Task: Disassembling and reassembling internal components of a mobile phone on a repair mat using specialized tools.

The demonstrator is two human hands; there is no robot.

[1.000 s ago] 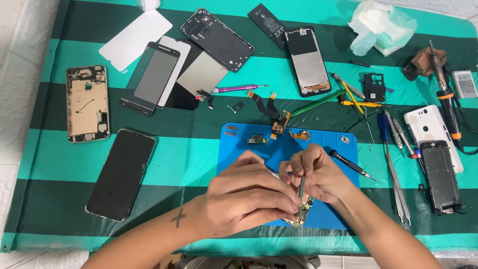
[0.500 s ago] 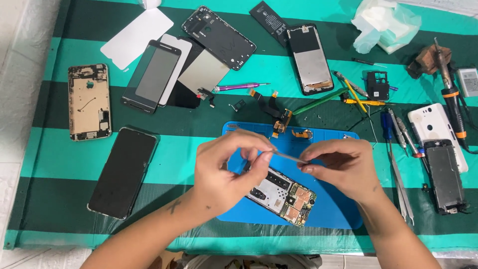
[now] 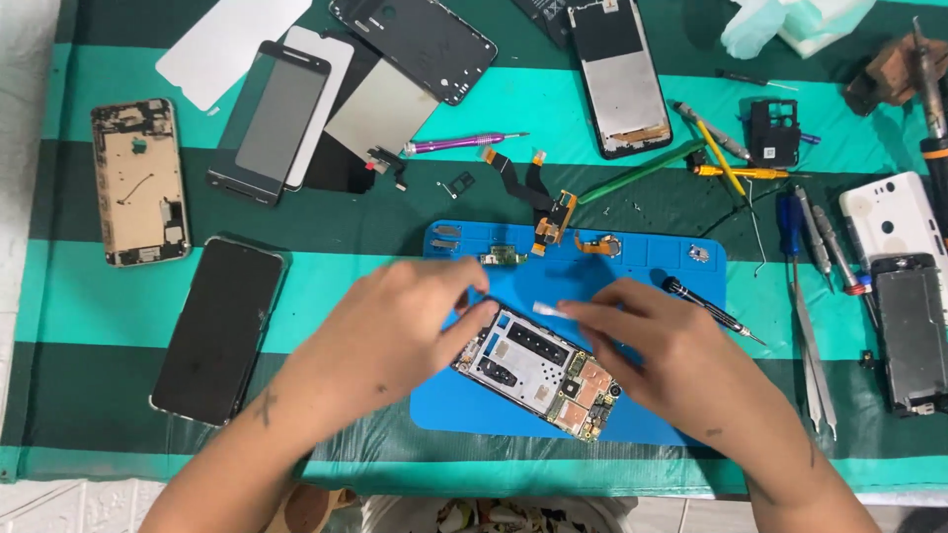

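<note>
A phone circuit board (image 3: 538, 370) with metal shields lies tilted on a blue work mat (image 3: 642, 281). My left hand (image 3: 395, 336) is curled at the board's upper left corner, thumb pressed against its edge. My right hand (image 3: 681, 365) hovers over the board's right side and pinches a small white strip (image 3: 546, 310) at its fingertips, just above the board. Small flex cables (image 3: 553, 219) and loose parts lie along the mat's top edge. A black screwdriver (image 3: 709, 308) lies on the mat by my right hand.
A black phone (image 3: 219, 331) and a gold phone frame (image 3: 138, 183) lie at the left. Screens and back covers (image 3: 281, 118) sit at the top. Tweezers and screwdrivers (image 3: 815, 286), a white phone shell (image 3: 894, 222) and another opened phone (image 3: 913, 336) lie at the right.
My hands were bunched together over the board, then drew apart and uncovered it. Now both have sunk lower, the left at the board's corner, the right holding the white strip.
</note>
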